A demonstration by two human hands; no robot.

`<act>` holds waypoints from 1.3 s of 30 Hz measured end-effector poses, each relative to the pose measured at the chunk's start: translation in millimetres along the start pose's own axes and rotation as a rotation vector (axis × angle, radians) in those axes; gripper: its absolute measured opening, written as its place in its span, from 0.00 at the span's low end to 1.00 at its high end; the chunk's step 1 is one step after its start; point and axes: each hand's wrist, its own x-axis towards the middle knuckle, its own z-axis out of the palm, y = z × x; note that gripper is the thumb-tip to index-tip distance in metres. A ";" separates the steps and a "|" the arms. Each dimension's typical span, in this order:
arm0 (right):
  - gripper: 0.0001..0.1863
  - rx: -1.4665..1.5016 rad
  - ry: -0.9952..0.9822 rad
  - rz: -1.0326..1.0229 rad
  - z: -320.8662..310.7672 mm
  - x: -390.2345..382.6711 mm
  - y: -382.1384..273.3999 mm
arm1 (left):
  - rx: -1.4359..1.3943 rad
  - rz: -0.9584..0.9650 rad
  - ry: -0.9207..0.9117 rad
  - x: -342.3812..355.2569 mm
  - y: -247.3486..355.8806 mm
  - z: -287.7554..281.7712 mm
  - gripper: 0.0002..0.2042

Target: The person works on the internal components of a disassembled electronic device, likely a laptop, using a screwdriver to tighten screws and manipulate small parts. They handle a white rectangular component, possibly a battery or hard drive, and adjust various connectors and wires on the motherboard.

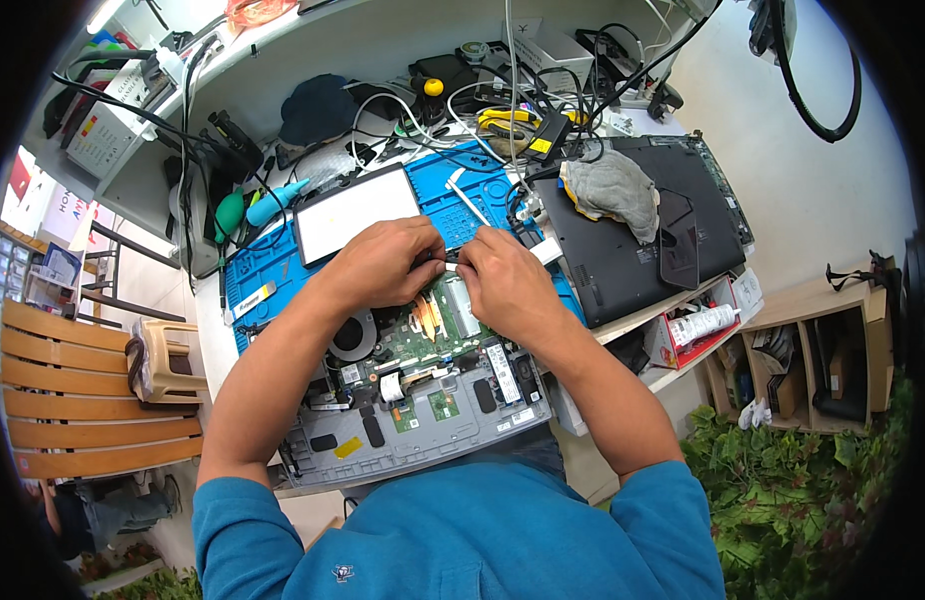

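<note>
An opened laptop base (443, 437) lies in front of me with its insides bare. It shows a green motherboard (393, 347), a round fan (354, 337), a copper heat pipe (426, 318) and a long memory stick-like card (503, 373). At the board's far edge my left hand (391, 262) and my right hand (508, 283) meet, fingertips pinched close together. A small whitish bit shows between them; what it is stays hidden. Just beyond, on the blue work mat (438, 195), rests a panel with a white face and dark frame (355, 213).
At right, a closed black laptop (623, 270) carries a grey cloth (613, 190) and a phone (679, 240). Tangled cables (483, 110) and yellow-handled pliers (508, 122) crowd the back. A green blower bulb (230, 213) and a blue bottle (275, 202) stand left. Below right sits a red-and-white box (695, 325).
</note>
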 end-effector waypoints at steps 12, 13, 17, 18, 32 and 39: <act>0.04 -0.051 -0.029 0.001 2.6 2.7 -3.3 | 0.054 -0.003 -0.062 3.8 -1.3 1.8 0.07; 0.04 -0.056 -0.021 0.000 3.4 2.9 -3.7 | 0.048 -0.005 -0.054 3.7 -1.3 2.1 0.07; 0.04 0.034 0.006 -0.009 2.9 -1.0 2.1 | -0.061 -0.076 0.007 -4.2 -3.3 -4.6 0.07; 0.04 0.064 0.019 0.019 0.9 -2.5 1.8 | -0.110 -0.109 0.031 -6.3 -4.3 -8.1 0.07; 0.04 0.117 0.006 0.097 -4.0 0.1 -1.0 | 0.016 -0.041 -0.005 -0.4 1.7 -1.5 0.07; 0.04 0.060 -0.015 0.063 -2.1 2.8 0.8 | 0.045 -0.019 -0.058 3.9 0.9 -1.1 0.06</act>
